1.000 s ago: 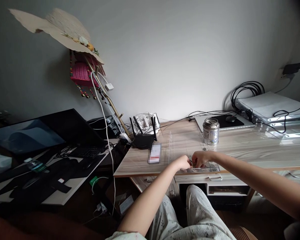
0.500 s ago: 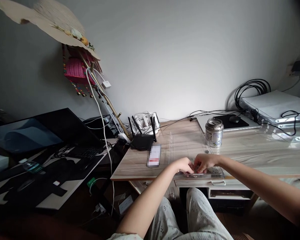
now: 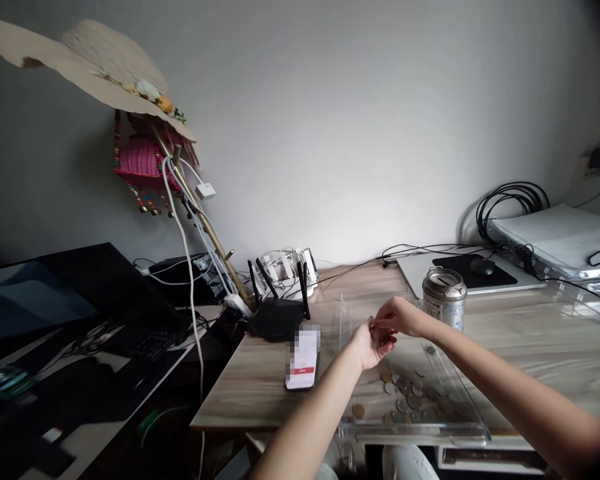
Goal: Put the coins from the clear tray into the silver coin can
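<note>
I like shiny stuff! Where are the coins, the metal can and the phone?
coins (image 3: 410, 393), head view, middle of the pile in the clear tray
metal can (image 3: 445, 300), head view, its side
phone (image 3: 303, 360), head view, its screen

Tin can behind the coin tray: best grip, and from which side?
Grip the tin can around its round wall at mid-height, coming from the front right. It stands upright, the right hand is at its left, and the tray lies in front.
</note>
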